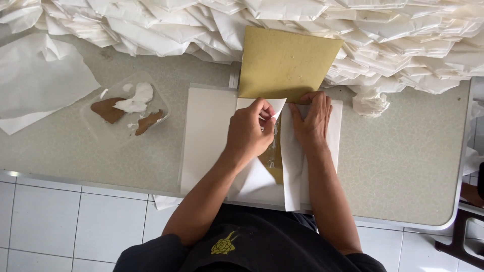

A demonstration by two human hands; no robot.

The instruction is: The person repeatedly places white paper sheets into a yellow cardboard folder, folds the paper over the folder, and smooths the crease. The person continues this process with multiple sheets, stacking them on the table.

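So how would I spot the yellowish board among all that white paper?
Start at the long heap of folded white paper bags along the far edge of the grey table. The mustard-yellow board leans on that heap near the middle, just beyond the person's right hand and left hand. It is the only flat, stiff, yellow sheet; everything around it is white.

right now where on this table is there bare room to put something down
Widest bare patch: right of the white sheet, below the pile of folded white paper, out to the table's right rim. A narrower strip lies along the front edge below the paste tray. Crowded: the centre, under the left hand, right hand and tan template.
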